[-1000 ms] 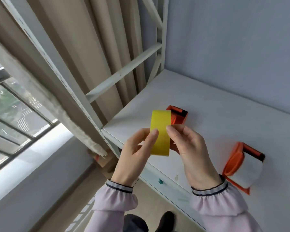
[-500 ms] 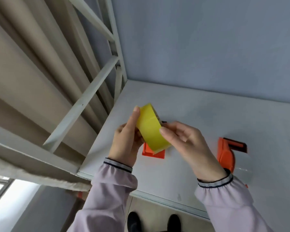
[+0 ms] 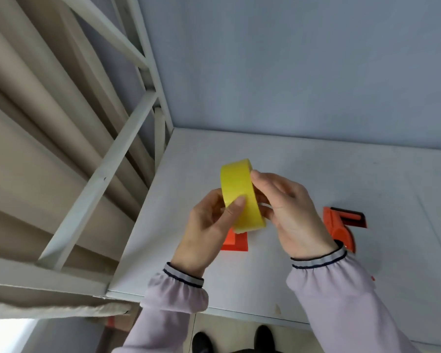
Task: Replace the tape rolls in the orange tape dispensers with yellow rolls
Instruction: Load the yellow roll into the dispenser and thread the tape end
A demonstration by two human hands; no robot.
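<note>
I hold a yellow tape roll [image 3: 239, 192] on edge above the white shelf [image 3: 316, 169], with both hands on it. My left hand [image 3: 209, 225] grips its near side, thumb pressed on the outer band. My right hand [image 3: 290, 212] holds the roll from the right, fingers curled behind it. One orange tape dispenser [image 3: 236, 242] lies on the shelf directly below the roll, mostly hidden by my left hand. A second orange tape dispenser [image 3: 341, 228] lies to the right, partly behind my right wrist.
A blue-grey wall [image 3: 303, 67] closes the shelf's back. White metal rack bars [image 3: 117, 159] and beige curtains [image 3: 36, 123] stand on the left. The shelf's front edge [image 3: 239, 313] runs just above my black shoes [image 3: 201, 342] on the floor.
The view swung from the window side toward the shelf and wall. The roll turned in my hands, my left thumb shifting onto its outer band; both hands kept their hold.
</note>
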